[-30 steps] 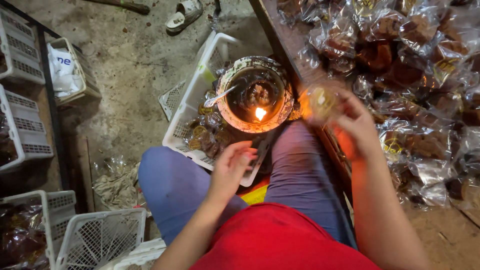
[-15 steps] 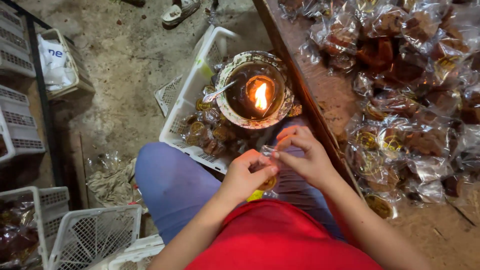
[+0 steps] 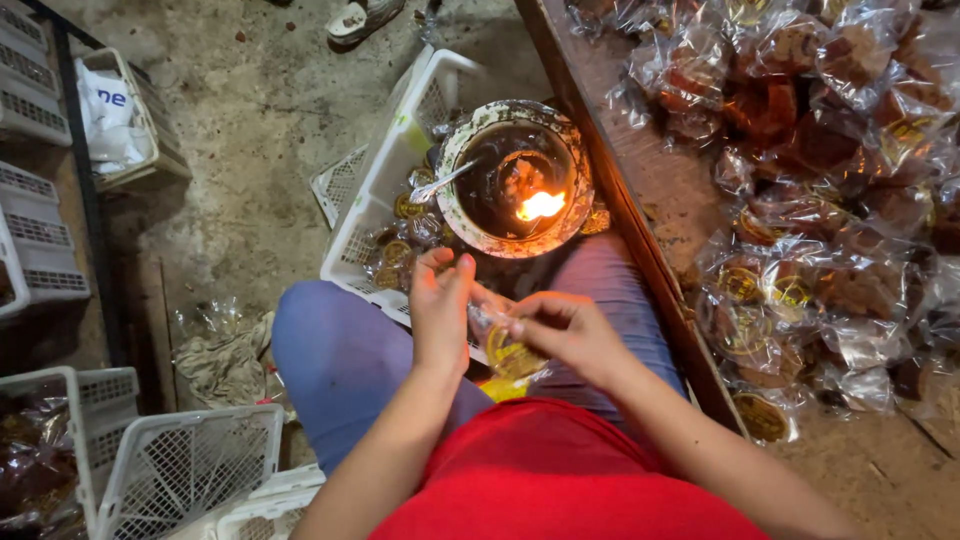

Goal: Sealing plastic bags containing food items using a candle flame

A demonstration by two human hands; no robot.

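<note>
Wood bench w/ clear snack packets; concrete floor w/ white crates.

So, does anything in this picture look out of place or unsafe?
Yes: an open flame burns in the round dark bowl set on the white plastic crate. The left hand and right hand hold a clear plastic packet just below it, near more packets.

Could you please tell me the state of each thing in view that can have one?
Left hand: pinching the packet's top.
Right hand: gripping the packet.
Packet: held over the lap, between both hands.
Lamp: lit, flame burning.
Basket: partly filled with packets.
Table: heaped with wrapped packets.
</note>
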